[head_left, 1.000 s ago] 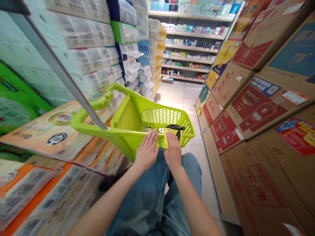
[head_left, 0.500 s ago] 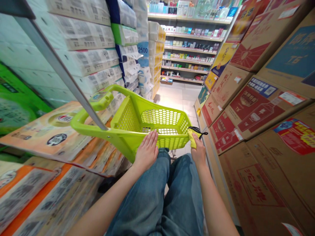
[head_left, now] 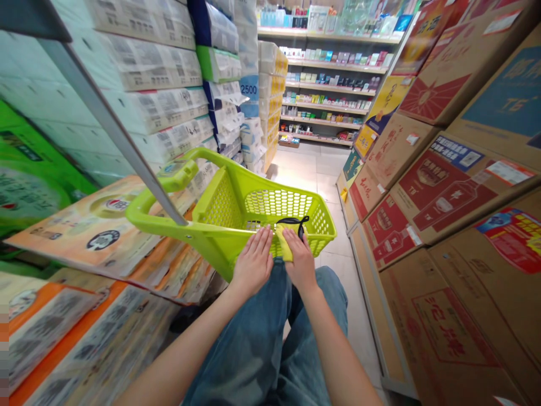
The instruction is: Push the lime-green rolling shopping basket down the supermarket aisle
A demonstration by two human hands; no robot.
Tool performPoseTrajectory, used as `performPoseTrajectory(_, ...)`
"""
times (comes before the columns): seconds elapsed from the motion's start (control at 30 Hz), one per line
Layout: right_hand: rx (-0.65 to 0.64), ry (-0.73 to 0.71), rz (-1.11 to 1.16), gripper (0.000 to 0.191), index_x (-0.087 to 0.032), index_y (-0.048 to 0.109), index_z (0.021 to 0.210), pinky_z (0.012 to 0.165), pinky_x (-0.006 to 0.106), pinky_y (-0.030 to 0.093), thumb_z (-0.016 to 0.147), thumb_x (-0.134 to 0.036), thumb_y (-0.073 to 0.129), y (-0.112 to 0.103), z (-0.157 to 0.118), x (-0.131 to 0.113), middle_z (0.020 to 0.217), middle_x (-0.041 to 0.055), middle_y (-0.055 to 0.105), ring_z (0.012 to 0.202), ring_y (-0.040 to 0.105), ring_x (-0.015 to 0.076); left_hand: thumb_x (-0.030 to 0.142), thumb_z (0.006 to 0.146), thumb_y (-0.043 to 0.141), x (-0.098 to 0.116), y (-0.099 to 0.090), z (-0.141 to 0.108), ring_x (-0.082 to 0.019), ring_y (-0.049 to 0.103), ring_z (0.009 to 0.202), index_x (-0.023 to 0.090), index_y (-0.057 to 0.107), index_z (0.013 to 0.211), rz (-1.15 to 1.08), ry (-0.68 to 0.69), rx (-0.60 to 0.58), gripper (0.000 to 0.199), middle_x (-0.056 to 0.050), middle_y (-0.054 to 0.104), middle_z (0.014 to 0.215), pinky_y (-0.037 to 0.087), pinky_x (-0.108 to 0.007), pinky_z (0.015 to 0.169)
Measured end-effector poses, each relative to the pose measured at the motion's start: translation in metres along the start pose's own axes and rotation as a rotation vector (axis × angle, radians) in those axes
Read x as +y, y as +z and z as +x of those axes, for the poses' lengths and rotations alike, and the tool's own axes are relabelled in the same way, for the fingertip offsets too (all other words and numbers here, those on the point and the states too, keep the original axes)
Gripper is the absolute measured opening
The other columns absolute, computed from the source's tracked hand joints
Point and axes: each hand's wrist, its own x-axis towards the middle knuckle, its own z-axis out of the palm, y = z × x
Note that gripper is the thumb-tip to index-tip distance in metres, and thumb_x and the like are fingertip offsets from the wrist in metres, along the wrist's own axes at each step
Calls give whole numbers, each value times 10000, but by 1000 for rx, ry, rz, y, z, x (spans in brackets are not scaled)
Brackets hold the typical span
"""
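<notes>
A lime-green plastic shopping basket [head_left: 253,217] stands in front of my legs, with a long grey pull rod [head_left: 110,127] rising from its near left side toward the upper left. My left hand [head_left: 253,262] lies flat on the basket's near rim, fingers spread and holding nothing. My right hand [head_left: 301,260] grips a yellow cloth [head_left: 284,242] over the near rim. A black strap [head_left: 293,221] trails from the cloth into the basket. The basket holds nothing else that I can see.
Stacked tissue packs [head_left: 164,110] form a wall on the left, and cardboard liquor cartons [head_left: 448,186] form one on the right. A tiled aisle floor [head_left: 304,175] runs ahead to shelves of packaged goods [head_left: 325,84]. My jeans-clad legs [head_left: 262,349] are below the basket.
My right hand has moved left with the yellow cloth, from beyond the basket's right corner back over its near rim. The basket has turned slightly. My left hand stays on the rim.
</notes>
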Motion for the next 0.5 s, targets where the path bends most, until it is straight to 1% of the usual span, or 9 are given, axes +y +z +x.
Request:
performPoseTrajectory(0.07,40,26,-23,830,-218,472,1448,1244,464,195,646,-13,415,-14,-8,31,1487,42,512,1424,418,180,269,978,337,0,0,0,-206,168,1520,87,219,1556,2,-3,1,617,-75,195,1634,180,-383,1252)
performPoseTrajectory(0.17,127,127,-54,831,-215,488,1436,1236,483,201,634,-16,399,-37,-20,81,1473,48,529,1428,413,194,275,981,342,0,0,0,-211,172,1519,87,216,1557,0,-4,-6,620,-75,201,1632,174,-379,1252)
performPoseTrajectory(0.23,170,211,-72,789,-216,523,1408,1225,518,211,655,-26,389,-49,-24,104,1439,56,565,1412,438,214,274,981,341,0,1,0,-214,175,1518,83,222,1556,-2,-1,-9,617,-77,200,1631,172,-378,1251)
performPoseTrajectory(0.27,186,256,-85,768,-215,539,1394,1220,538,211,665,-31,387,-51,-24,108,1423,61,581,1402,451,225,271,981,339,1,1,0,-213,173,1518,82,223,1555,-3,-2,-7,615,-77,198,1631,171,-377,1251)
performPoseTrajectory(0.3,202,303,-102,752,-206,548,1386,1216,551,212,671,-35,388,-51,-23,108,1414,72,587,1395,460,238,269,980,338,1,1,1,-212,169,1519,82,222,1555,-4,-4,-3,615,-76,195,1632,169,-376,1251)
performPoseTrajectory(0.33,220,347,-123,741,-186,552,1382,1213,560,213,674,-38,393,-49,-20,103,1415,89,585,1391,463,253,268,980,338,1,2,1,-211,164,1520,82,221,1555,-5,-7,3,616,-76,193,1633,168,-377,1251)
performPoseTrajectory(0.4,241,390,-160,729,-129,541,1389,1212,558,218,676,-43,412,-35,-12,79,1432,132,561,1396,453,279,267,979,341,2,2,1,-210,157,1521,83,219,1555,-7,-15,13,618,-78,198,1632,170,-380,1251)
performPoseTrajectory(0.43,240,380,-168,729,-101,531,1393,1214,549,223,674,-43,423,-25,-7,63,1443,150,546,1402,443,286,268,978,344,3,2,1,-210,160,1521,82,223,1554,-8,-18,15,618,-79,204,1631,175,-382,1250)
performPoseTrajectory(0.5,183,274,-139,752,-101,513,1407,1221,519,226,661,-37,439,-3,1,27,1448,139,543,1411,431,272,264,976,345,4,2,1,-211,170,1519,76,240,1549,-6,-23,14,612,-83,211,1629,185,-384,1248)
